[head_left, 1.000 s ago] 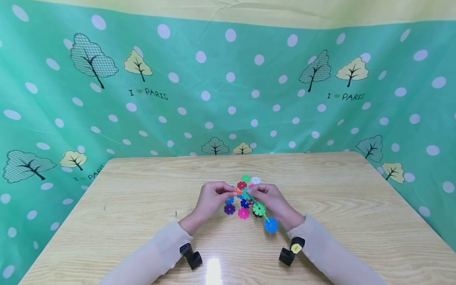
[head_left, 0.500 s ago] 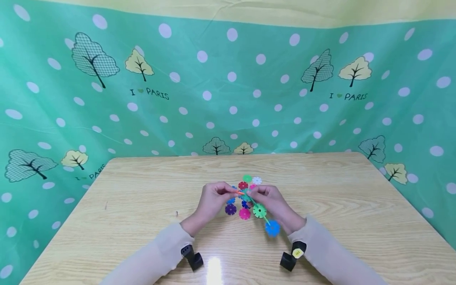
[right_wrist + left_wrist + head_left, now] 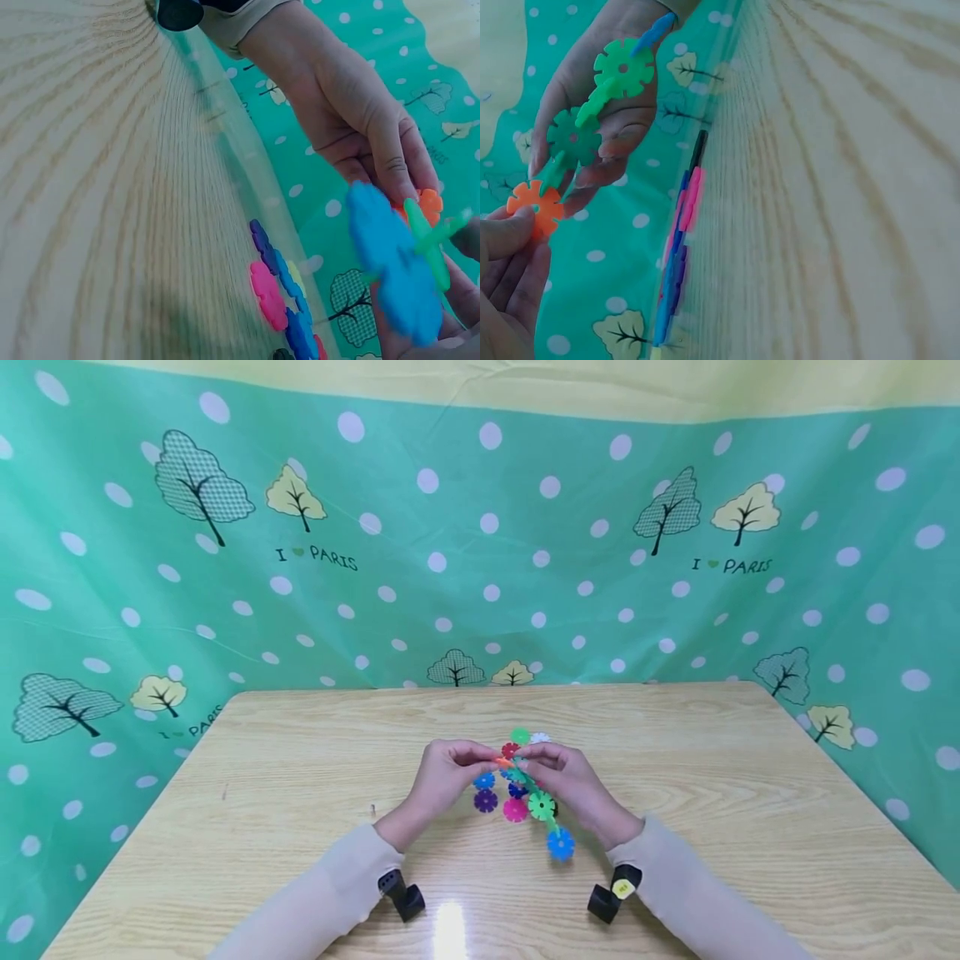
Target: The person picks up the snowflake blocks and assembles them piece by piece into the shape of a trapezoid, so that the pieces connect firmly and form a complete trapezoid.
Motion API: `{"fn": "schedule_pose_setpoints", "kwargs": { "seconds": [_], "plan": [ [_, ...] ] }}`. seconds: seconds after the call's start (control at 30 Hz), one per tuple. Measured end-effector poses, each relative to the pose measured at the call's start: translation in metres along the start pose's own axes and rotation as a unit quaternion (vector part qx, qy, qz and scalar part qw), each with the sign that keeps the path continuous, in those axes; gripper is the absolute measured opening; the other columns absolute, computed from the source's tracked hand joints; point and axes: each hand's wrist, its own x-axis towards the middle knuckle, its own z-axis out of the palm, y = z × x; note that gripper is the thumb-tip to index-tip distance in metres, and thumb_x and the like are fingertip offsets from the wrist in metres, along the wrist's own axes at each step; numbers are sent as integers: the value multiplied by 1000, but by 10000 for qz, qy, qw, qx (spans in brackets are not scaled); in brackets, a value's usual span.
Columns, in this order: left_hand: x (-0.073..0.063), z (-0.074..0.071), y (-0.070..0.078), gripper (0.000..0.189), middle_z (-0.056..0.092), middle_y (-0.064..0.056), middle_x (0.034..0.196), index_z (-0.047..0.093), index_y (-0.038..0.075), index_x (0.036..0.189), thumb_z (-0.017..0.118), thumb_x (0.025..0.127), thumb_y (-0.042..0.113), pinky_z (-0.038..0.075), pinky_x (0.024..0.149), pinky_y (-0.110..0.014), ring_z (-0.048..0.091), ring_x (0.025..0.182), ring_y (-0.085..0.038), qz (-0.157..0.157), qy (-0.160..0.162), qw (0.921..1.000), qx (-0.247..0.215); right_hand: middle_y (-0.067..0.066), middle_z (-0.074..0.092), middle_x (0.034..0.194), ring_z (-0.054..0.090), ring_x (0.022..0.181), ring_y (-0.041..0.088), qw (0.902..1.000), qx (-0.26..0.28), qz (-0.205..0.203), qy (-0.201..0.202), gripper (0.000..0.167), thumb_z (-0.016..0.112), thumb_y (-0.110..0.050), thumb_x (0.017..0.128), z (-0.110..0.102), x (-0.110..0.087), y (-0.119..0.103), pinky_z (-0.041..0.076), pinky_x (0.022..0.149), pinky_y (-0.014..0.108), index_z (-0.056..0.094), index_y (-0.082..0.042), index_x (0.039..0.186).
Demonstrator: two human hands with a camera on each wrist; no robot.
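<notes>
My left hand pinches an orange notched plastic disc between thumb and fingers. Opposite it, my right hand holds a chain of interlocking discs, gripping near a dark green disc. From there the chain runs through a bright green disc to a blue disc at its free end. A teal disc, seen edge-on, meets the orange one; how deep their slots sit is unclear. Both hands are raised above the table, close together.
Several loose discs lie on the wooden table under the hands, among them a purple disc, a pink disc, a red disc and a light green disc. A polka-dot cloth hangs behind.
The chain's blue end has swung a little to the left. My right fingers have shifted slightly on the chain, while the left hand keeps its pinch on the orange disc.
</notes>
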Motion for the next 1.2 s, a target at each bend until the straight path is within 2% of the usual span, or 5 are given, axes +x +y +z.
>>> {"fn": "schedule_pose_setpoints", "kwargs": {
  "seconds": [0.17, 0.33, 0.53, 0.83, 1.2],
  "plan": [
    [0, 2, -2, 12, 71, -15, 90, 73, -2, 92, 72, 80, 3, 56, 71, -25, 69, 79, -18, 75, -149, 9999, 5, 0, 59, 83, 44, 59, 10, 9995, -327, 40, 23, 27, 69, -17, 86, 1, -1, 1, 38, 53, 18, 66, -3, 109],
    [0, 1, -5, 12, 72, -13, 89, 73, 0, 91, 73, 80, 6, 56, 71, -25, 68, 78, -16, 180, -227, 9996, 41, 3, 64, 97, 56, 73, 12, 9990, -433, -10, 133, 26, 72, -16, 83, 2, -1, 2, 45, 60, 20, 67, -4, 105],
    [5, -8, -7, 16, 72, -9, 91, 73, 2, 94, 74, 81, 10, 56, 73, -26, 68, 79, -15, 223, -105, 9995, 182, 0, 57, 76, 44, 59, 13, 9994, -306, 1, 188, 27, 74, -20, 82, -1, -1, 2, 37, 54, 21, 67, -5, 103],
    [30, -36, -30, 21, 70, -13, 102, 71, 3, 101, 73, 81, 7, 54, 77, -24, 67, 89, -17, -714, 242, 9964, 395, 3, 56, 82, 40, 53, 14, 9983, -511, 28, 266, 21, 73, -16, 82, 0, 1, 3, 36, 49, 22, 69, -8, 101],
    [43, -46, -47, 31, 69, -8, 107, 69, 6, 107, 73, 77, 0, 52, 87, -31, 62, 100, -21, -1198, -270, 9843, 1265, 3, 63, 89, 41, 54, 13, 9984, -451, 90, 328, 15, 71, -13, 83, 0, 1, 1, 38, 51, 21, 71, -7, 97]
  ]
}}
